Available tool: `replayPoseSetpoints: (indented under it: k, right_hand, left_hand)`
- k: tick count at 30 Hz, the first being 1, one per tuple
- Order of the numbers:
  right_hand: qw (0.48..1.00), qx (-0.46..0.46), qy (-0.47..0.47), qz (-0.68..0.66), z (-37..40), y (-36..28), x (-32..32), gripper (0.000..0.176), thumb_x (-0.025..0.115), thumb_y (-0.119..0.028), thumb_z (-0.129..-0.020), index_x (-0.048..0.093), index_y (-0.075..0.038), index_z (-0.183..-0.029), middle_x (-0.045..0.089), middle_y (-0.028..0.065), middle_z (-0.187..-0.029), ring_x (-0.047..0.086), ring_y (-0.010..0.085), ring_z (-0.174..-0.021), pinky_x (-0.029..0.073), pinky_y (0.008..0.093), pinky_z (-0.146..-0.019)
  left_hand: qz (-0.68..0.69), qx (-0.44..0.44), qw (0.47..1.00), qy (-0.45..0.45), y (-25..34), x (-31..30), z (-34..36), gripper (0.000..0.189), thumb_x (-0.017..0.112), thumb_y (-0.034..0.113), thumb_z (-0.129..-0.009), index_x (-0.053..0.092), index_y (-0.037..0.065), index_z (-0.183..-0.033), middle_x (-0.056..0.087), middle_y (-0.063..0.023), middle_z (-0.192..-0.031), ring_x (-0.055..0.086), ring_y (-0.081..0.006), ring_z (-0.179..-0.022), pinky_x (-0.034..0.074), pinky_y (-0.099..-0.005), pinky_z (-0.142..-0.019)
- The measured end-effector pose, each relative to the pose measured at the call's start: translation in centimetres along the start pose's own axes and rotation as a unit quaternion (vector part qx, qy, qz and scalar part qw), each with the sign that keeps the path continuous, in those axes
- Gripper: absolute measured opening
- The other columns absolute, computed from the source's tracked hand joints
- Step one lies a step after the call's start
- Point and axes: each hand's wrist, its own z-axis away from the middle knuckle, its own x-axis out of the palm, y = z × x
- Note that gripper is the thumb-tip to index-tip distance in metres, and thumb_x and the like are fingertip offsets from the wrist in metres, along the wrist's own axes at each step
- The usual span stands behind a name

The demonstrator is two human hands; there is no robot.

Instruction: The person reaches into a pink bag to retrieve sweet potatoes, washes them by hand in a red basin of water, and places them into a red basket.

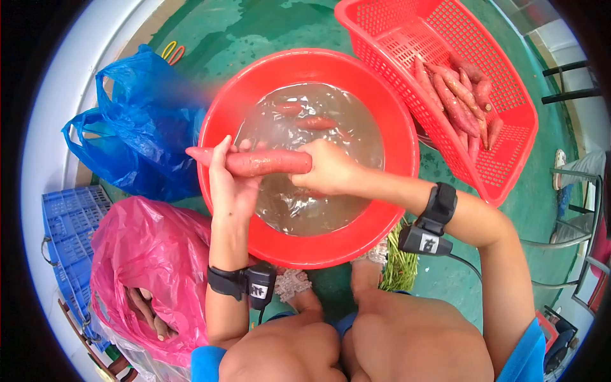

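Observation:
A long, wet red sweet potato lies level above a round red basin of cloudy water. My left hand is under and around its left part, thumb up over it and fingers behind. At the sweet potato's right end, my right hand is closed on it, the fingers curled in. More sweet potatoes float or lie partly sunk in the water, their lower sides hidden by the murk.
A red perforated basket with several sweet potatoes stands at upper right. Blue plastic bags and an open pink bag with roots inside sit at left. Beyond are a blue crate, green stems and a metal chair frame.

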Motion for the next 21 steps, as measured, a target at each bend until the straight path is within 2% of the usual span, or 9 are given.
replayPoseSetpoints:
  k: [2, 4, 7, 8, 12, 16, 18, 20, 21]
  right_hand:
    - [0.989, -0.039, 0.117, 0.086, -0.1, 0.6, 1.4, 0.023, 0.062, -0.017, -0.065, 0.057, 0.004, -0.074, 0.058, 0.0126, -0.061, 0.059, 0.0179, -0.061, 0.046, 0.0313, -0.056]
    - [0.988, -0.079, 0.121, 0.054, 0.0, -0.6, 1.4, 0.021, 0.062, -0.017, -0.065, 0.057, 0.003, -0.072, 0.057, 0.0101, -0.058, 0.057, 0.0176, -0.054, 0.044, 0.0303, -0.051]
    - [0.95, 0.128, -0.183, -0.218, 0.5, -2.5, -1.1, 0.017, 0.059, -0.012, -0.071, 0.047, -0.007, -0.059, 0.038, -0.0028, -0.043, 0.033, 0.0073, -0.031, 0.024, 0.0235, -0.029]
    - [0.95, 0.122, -0.186, -0.22, 0.4, -2.1, -1.4, 0.017, 0.059, -0.012, -0.071, 0.047, -0.007, -0.059, 0.038, -0.0028, -0.043, 0.033, 0.0073, -0.031, 0.024, 0.0235, -0.029]
    - [0.716, 0.207, -0.47, -0.474, 0.5, -0.8, -1.5, 0.029, 0.05, -0.013, -0.078, 0.033, -0.013, -0.054, 0.03, -0.0034, -0.041, 0.022, 0.0043, -0.027, 0.017, 0.0195, -0.026]
    - [0.699, 0.18, -0.489, -0.49, 0.3, 0.1, -0.8, 0.031, 0.048, -0.012, -0.079, 0.031, -0.013, -0.052, 0.027, -0.0029, -0.04, 0.02, 0.0042, -0.027, 0.015, 0.0196, -0.026]
    - [0.701, 0.212, -0.473, -0.49, 0.1, 0.1, -0.6, 0.028, 0.051, -0.012, -0.076, 0.034, -0.011, -0.053, 0.029, -0.0024, -0.041, 0.022, 0.0046, -0.028, 0.018, 0.02, -0.026]
    - [0.898, 0.227, -0.242, -0.29, 0.4, -0.9, -0.5, 0.022, 0.057, -0.013, -0.072, 0.042, -0.009, -0.056, 0.033, -0.002, -0.043, 0.026, 0.0048, -0.03, 0.022, 0.0198, -0.028]
    - [0.963, 0.172, -0.141, -0.15, 0.5, -1.4, -0.3, 0.014, 0.06, -0.013, -0.069, 0.05, -0.005, -0.063, 0.047, 0.006, -0.046, 0.045, 0.0161, -0.034, 0.036, 0.0291, -0.033]
  left_hand:
    - [0.098, -0.039, 0.994, -0.003, 0.5, -0.3, -0.2, 0.01, 0.052, 0.015, -0.079, 0.046, 0.009, -0.073, 0.051, -0.0031, -0.067, 0.055, -0.0167, -0.071, 0.042, -0.0376, -0.081]
    - [0.158, -0.046, 0.974, -0.158, 1.2, -1.0, -0.5, 0.015, 0.051, 0.008, -0.077, 0.043, 0.009, -0.065, 0.045, -0.0003, -0.059, 0.05, -0.0143, -0.064, 0.041, -0.0355, -0.08]
    - [0.155, -0.014, 0.963, -0.218, 1.6, -0.9, -0.5, 0.014, 0.051, 0.009, -0.074, 0.042, 0.01, -0.063, 0.041, 0.0021, -0.056, 0.045, -0.0124, -0.061, 0.039, -0.0339, -0.083]
    - [0.153, 0.007, 0.959, -0.24, 1.7, -0.7, -0.4, 0.014, 0.051, 0.009, -0.074, 0.041, 0.01, -0.063, 0.041, 0.0025, -0.056, 0.046, -0.0121, -0.062, 0.038, -0.0337, -0.083]
    - [0.186, -0.027, 0.911, -0.367, 1.6, -0.1, 0.0, 0.018, 0.047, 0.012, -0.077, 0.038, 0.013, -0.062, 0.039, 0.0046, -0.054, 0.043, -0.0104, -0.06, 0.038, -0.0337, -0.082]
    - [0.177, -0.039, 0.94, -0.289, 1.2, 0.4, 0.5, 0.02, 0.047, 0.016, -0.079, 0.038, 0.013, -0.061, 0.038, 0.0049, -0.053, 0.043, -0.0108, -0.055, 0.04, -0.0329, -0.073]
    - [0.175, -0.039, 0.966, -0.186, 0.7, 0.8, 0.8, 0.018, 0.049, 0.015, -0.079, 0.039, 0.013, -0.064, 0.039, 0.0045, -0.053, 0.043, -0.0116, -0.052, 0.041, -0.0332, -0.07]
    - [0.152, 0.017, 0.988, -0.033, 0.6, 1.2, 1.1, 0.015, 0.052, 0.013, -0.077, 0.04, 0.012, -0.068, 0.039, 0.0041, -0.053, 0.043, -0.0116, -0.051, 0.041, -0.0335, -0.069]
    - [0.166, 0.041, 0.985, -0.027, 0.4, 1.1, 1.3, 0.016, 0.055, 0.011, -0.076, 0.039, 0.011, -0.07, 0.04, 0.0024, -0.055, 0.043, -0.0129, -0.054, 0.041, -0.0345, -0.071]
